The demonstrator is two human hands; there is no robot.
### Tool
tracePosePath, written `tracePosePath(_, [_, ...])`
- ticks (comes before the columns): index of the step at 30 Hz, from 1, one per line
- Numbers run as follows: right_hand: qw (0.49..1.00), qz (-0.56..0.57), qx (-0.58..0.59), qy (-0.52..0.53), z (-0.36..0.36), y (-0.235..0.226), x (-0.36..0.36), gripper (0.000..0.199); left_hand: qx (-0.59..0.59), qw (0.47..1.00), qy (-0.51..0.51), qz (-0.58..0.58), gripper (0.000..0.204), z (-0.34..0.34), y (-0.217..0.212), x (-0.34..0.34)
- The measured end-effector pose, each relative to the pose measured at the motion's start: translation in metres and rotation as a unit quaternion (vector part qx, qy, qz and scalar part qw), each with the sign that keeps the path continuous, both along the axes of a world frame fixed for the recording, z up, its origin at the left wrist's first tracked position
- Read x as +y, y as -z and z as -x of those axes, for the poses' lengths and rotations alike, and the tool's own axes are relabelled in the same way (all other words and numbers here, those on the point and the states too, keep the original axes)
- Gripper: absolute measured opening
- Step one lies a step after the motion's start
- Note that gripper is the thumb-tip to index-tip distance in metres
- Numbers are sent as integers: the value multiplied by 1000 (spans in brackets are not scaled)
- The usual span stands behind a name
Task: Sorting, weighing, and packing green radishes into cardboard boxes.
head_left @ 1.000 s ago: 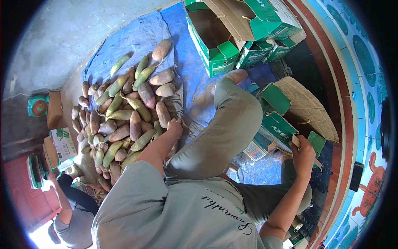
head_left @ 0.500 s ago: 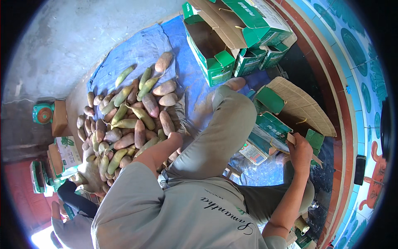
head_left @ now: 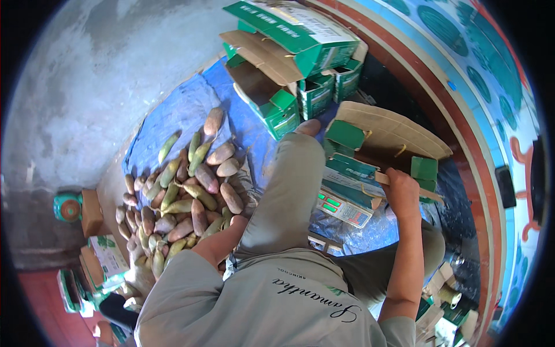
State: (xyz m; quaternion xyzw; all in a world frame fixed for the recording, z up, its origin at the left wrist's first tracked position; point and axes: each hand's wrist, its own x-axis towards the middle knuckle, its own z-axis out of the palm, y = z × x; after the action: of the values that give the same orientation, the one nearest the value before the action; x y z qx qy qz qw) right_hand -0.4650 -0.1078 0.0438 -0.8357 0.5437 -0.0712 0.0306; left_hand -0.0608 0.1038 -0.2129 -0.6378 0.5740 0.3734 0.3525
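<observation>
Now, in the head view, my right hand [head_left: 402, 192] grips the brown edge of an open green carton [head_left: 354, 172], near a scale [head_left: 350, 214] with a lit display. Beside my bent leg [head_left: 283, 196], my left hand [head_left: 237, 222] is partly hidden near the piled radishes [head_left: 199, 217]; I can't tell whether it grasps any.

Grey short-sleeved T-shirt [head_left: 248, 318], dark script lettering [head_left: 315, 296], green print [head_left: 336, 291]; olive-grey trousers [head_left: 293, 185]; bare hands [head_left: 400, 188].
</observation>
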Motion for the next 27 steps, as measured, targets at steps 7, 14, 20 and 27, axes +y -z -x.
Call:
tracePosePath(7, [1000, 20, 0, -5, 7, 7, 3, 16, 14, 998, -48, 24, 45, -26, 8, 20])
tracePosePath(14, [1000, 13, 21, -3, 9, 6, 6, 4, 51, 985, -95, 136, 47, -96, 45, 39])
tracePosePath(20, [999, -15, 31, 1, 3, 2, 11, 7, 73, 888, -386, 241, 66, -51, -130, -20])
tracePosePath(27, [999, -27, 34, 6, 5, 3, 11, 9, 103, 765, -411, 486, 53, -47, -224, -84])
